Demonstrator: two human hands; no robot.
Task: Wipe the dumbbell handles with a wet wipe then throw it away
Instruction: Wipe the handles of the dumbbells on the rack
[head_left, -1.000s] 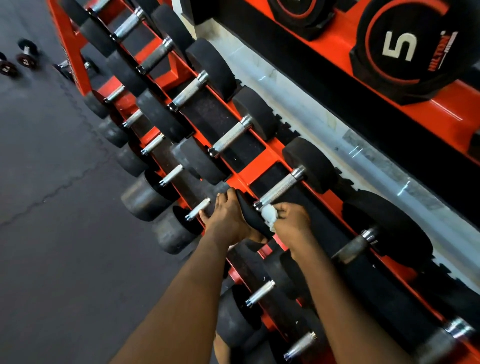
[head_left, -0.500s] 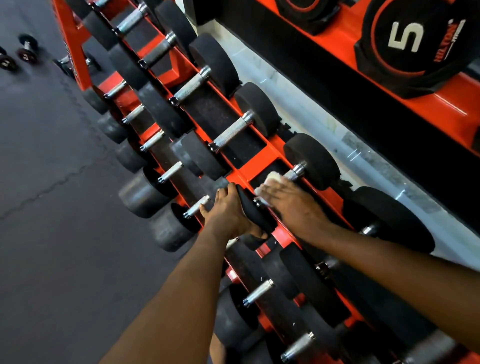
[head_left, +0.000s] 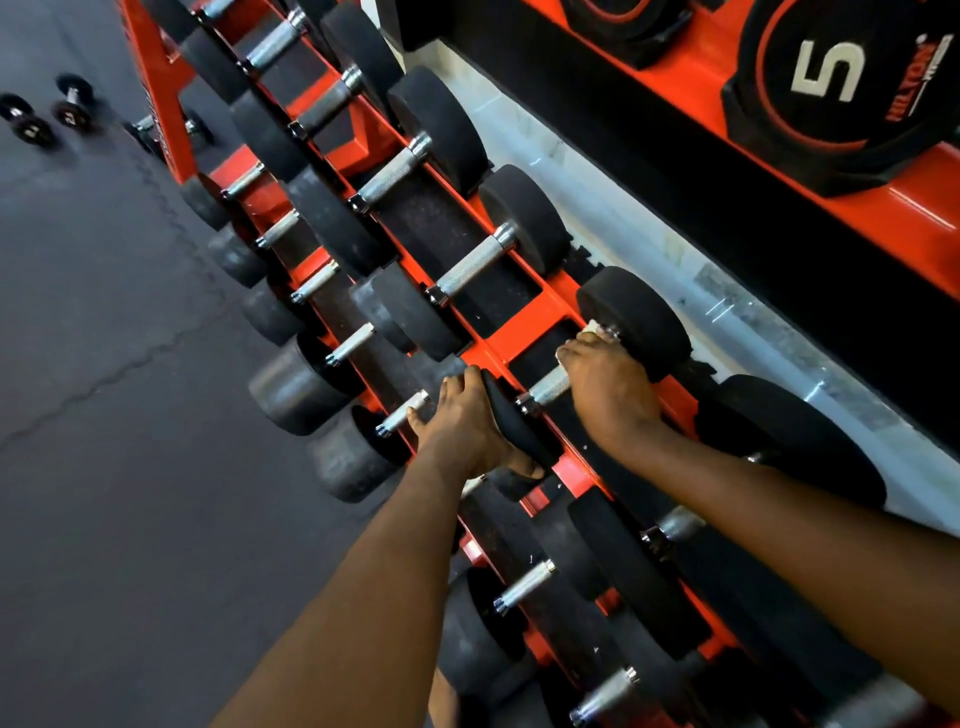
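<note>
Tight squeeze, folks
We saw black heads (head_left: 636, 322) and orange rails (head_left: 519, 338) boxing in each handle (head_left: 470, 273); open floor (head_left: 104, 467) lay wide on our left.

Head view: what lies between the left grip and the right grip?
Head view: the dumbbell's near black head, held by the left grip, then bare handle up to the right grip.

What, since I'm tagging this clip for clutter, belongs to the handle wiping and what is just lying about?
In the job: wet wipe, pressed round the dumbbell handle by the right hand; left hand gripping that dumbbell's near head; orange rack.
Lying about: two small dumbbells on the floor; plate marked 5.
</note>
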